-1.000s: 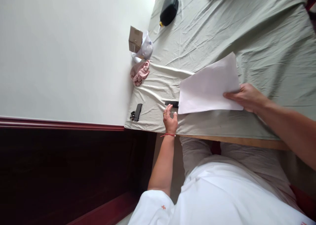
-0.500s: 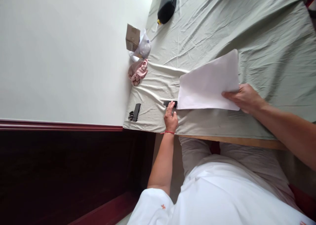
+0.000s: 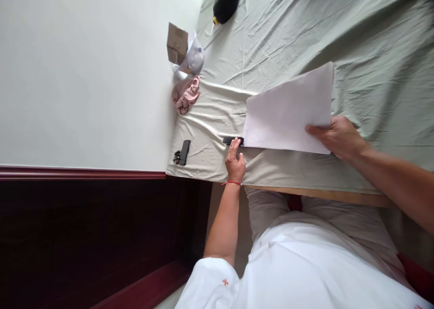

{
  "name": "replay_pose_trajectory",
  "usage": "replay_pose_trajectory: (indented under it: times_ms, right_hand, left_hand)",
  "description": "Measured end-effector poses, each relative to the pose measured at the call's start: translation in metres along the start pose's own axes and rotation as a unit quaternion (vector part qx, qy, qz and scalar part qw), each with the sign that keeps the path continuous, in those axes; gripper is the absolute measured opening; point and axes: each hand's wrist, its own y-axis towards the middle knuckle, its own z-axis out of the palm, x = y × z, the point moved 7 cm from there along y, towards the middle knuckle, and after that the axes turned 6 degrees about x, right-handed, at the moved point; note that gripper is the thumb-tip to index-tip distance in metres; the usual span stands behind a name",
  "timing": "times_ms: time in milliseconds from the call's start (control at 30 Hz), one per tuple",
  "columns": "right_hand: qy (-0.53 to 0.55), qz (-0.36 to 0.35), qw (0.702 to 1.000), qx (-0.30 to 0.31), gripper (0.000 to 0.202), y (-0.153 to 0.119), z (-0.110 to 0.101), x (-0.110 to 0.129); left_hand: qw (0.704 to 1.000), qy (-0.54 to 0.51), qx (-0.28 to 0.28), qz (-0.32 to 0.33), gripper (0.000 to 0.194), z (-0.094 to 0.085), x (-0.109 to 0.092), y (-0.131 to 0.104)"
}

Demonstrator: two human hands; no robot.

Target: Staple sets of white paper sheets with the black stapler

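Note:
My left hand [image 3: 234,161], with a red string at the wrist, rests at the table's near edge. Its outstretched fingers lie on top of a small black stapler [image 3: 228,140], with the thumb apart from them. White paper sheets [image 3: 288,112] extend to the right, their near left corner at the stapler's right end; whether the corner sits inside its jaws is hidden. My right hand [image 3: 339,135] is closed on the right edge of the sheets, thumb on top and fingers underneath. The far right corner of the sheets is raised off the cloth.
A wrinkled pale green cloth [image 3: 271,47] covers the table. At left lie a black object with keys [image 3: 183,152], a pink cloth [image 3: 186,94], a cardboard box [image 3: 176,42] and a plastic bag [image 3: 194,58]. A black case [image 3: 227,2] lies farther back. A white wall [image 3: 84,74] borders the left.
The view has shifted slightly. Both hands keep nearly the same places, the left on the stapler and the right on the sheets, whose right side has tilted slightly.

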Motion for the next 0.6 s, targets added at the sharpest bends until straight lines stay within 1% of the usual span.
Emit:
replay_pose_trajectory:
  times_ms: [133,300,400,500,600]
  right_hand:
    - [0.013,0.037,0.999,-0.024,0.012,-0.002,-0.003,0.000]
    - [0.009,0.042,0.998,-0.040,0.014,-0.003,-0.006,-0.002]
    - [0.016,0.039,0.999,-0.034,0.015,-0.002,-0.005,-0.006]
    - [0.017,0.025,0.999,-0.045,0.013,0.001,-0.006,-0.010]
    - [0.063,-0.006,0.998,-0.021,0.014,0.006,-0.002,-0.013]
  left_hand:
    - [1.000,0.020,0.003,0.009,0.066,0.000,0.001,-0.001]
    - [1.000,0.014,0.015,0.015,0.068,0.003,0.004,-0.003]
    - [0.999,0.022,0.025,0.019,0.074,0.006,0.004,-0.005]
    - [0.998,0.036,0.041,0.022,0.076,0.006,0.002,-0.003]
    - [0.998,0.029,0.048,0.024,0.072,0.003,0.003,0.000]
